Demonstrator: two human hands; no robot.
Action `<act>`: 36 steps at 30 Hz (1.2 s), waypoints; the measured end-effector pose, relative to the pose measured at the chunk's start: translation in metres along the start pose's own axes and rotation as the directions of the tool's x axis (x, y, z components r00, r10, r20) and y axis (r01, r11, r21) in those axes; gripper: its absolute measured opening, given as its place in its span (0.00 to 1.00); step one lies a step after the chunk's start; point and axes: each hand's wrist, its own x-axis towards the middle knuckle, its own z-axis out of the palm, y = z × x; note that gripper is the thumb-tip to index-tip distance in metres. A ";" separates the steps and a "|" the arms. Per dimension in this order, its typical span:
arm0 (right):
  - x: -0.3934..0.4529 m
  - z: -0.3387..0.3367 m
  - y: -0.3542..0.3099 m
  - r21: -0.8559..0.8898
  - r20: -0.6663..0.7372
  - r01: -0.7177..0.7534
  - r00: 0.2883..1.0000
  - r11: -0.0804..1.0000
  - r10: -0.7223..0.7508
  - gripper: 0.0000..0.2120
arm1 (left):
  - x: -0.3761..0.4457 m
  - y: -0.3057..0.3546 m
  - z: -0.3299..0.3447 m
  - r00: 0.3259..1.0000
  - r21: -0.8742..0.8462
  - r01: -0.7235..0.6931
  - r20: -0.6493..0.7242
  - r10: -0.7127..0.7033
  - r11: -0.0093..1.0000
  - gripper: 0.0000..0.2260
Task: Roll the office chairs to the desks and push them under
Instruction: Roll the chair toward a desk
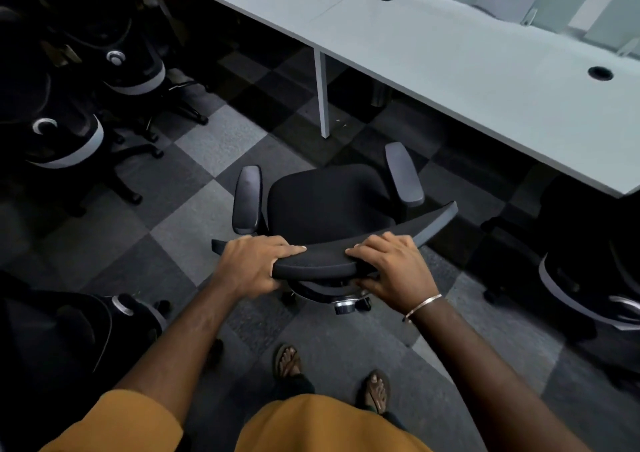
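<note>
Scanning left to right from my remote feed. At 9–10 o'clock, spare chairs (69, 133) sit bunched together, backs toward me, well apart from the table (450, 71); my read is they're parked there waiting their turn. One more dark chair (69, 330) sits at 8 o'clock, just beside my left arm.

Left hand (252, 264) grips the top edge of the backrest (332, 251), fingers over the top, thumb underneath. Right hand (391, 268) does the same at the other side of centre; bracelet (422, 306) on that wrist. Two hands spaced apart on the rail make sense: steers the castors and stops the seat swivelling.

Office chair (329, 202) itself is dead centre on the checkered carpet (214, 140), seat facing 1 o'clock toward the table, armrests (247, 199) out front. Not under yet; the front of the seat is near the table edge but clear of it.

White table leg (322, 95) at 12 o'clock. Judgement: chair is angled right of it so the armrests pass into the open bay.

At 3 o'clock another chair (588, 278) stands close to the table edge, partly cut off by the frame; can't tell if it's fully pushed in.
</note>
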 end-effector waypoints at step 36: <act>0.092 -0.011 0.053 -0.291 -0.044 -0.451 0.887 0.844 0.459 0.31 | 0.136 -0.076 -0.014 0.973 0.032 -0.186 -0.136 0.189 0.982 0.31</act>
